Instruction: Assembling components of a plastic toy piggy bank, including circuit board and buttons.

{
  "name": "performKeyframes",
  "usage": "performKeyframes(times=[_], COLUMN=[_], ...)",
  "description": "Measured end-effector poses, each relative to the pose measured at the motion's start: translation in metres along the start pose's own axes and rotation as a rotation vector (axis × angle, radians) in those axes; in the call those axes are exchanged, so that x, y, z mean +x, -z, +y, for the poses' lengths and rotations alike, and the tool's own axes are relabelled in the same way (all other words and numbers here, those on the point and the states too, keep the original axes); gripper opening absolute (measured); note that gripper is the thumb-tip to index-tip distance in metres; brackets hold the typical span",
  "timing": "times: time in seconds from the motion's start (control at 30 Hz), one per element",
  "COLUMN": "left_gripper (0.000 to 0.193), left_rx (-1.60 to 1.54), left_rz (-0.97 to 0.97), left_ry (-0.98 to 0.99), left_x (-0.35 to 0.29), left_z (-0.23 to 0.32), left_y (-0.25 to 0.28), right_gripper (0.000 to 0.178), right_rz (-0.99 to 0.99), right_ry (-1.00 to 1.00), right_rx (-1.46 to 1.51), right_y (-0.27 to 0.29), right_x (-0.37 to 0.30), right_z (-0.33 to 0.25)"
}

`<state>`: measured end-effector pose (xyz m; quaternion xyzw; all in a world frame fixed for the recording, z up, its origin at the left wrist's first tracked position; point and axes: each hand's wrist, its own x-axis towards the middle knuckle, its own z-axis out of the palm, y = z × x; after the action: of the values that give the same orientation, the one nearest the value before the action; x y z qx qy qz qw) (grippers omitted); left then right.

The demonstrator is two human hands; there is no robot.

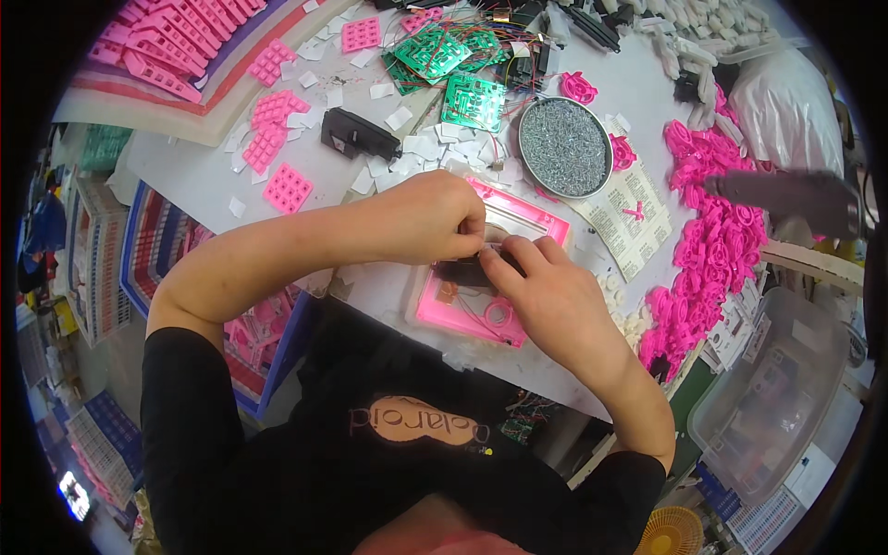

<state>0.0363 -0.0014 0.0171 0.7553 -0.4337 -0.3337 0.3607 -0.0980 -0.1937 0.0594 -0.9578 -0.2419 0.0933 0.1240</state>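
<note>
A bright pink plastic casing [451,315] lies open on the table in front of me, with a black plastic part [460,272] and a thin wire inside. My left hand [435,215] reaches over its upper left side, fingers curled in a pinch; what they grip is hidden. My right hand [558,289] comes from the right, its bent fingers closed on the black part close to my left fingertips. A round pink ring [499,314] shows in the casing below the right fingers.
Beyond the casing are a round dish [583,195] of small screws, green circuit boards [474,102] with wires, a black part [359,136] and pink keypads [288,189]. Pink pieces [712,250] are heaped at right, beneath a dark hanging tool [786,199]. A blue-edged crate [268,388] stands left.
</note>
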Motion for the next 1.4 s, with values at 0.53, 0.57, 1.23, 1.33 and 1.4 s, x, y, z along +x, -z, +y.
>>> performKeyframes(times=[0.53,0.57,1.23,1.33,1.4], left_gripper=[0.014,0.014,0.015,0.015,0.016], left_rx=[0.120,0.135,-0.139,-0.204,-0.224], left_rz=[0.101,0.100,-0.076,-0.055,-0.024], left_ry=[-0.093,-0.066,-0.072,-0.020,-0.041], left_x=[-0.008,-0.010,-0.001,-0.003,-0.002], left_z=[0.007,0.011,-0.002,-0.001,-0.004], left_y=[-0.009,-0.007,0.006,0.007,0.007], right_gripper=[0.047,0.047,0.060,0.059,0.059], right_rz=[0.003,0.001,0.220,0.287,0.296], right_ry=[0.001,-0.004,-0.123,-0.173,-0.211], right_rx=[0.044,0.051,0.363,0.369,0.387], right_y=[-0.003,-0.003,-0.013,-0.023,-0.026], right_x=[0.000,0.000,-0.008,-0.011,-0.010], right_z=[0.004,0.004,0.006,0.004,0.003])
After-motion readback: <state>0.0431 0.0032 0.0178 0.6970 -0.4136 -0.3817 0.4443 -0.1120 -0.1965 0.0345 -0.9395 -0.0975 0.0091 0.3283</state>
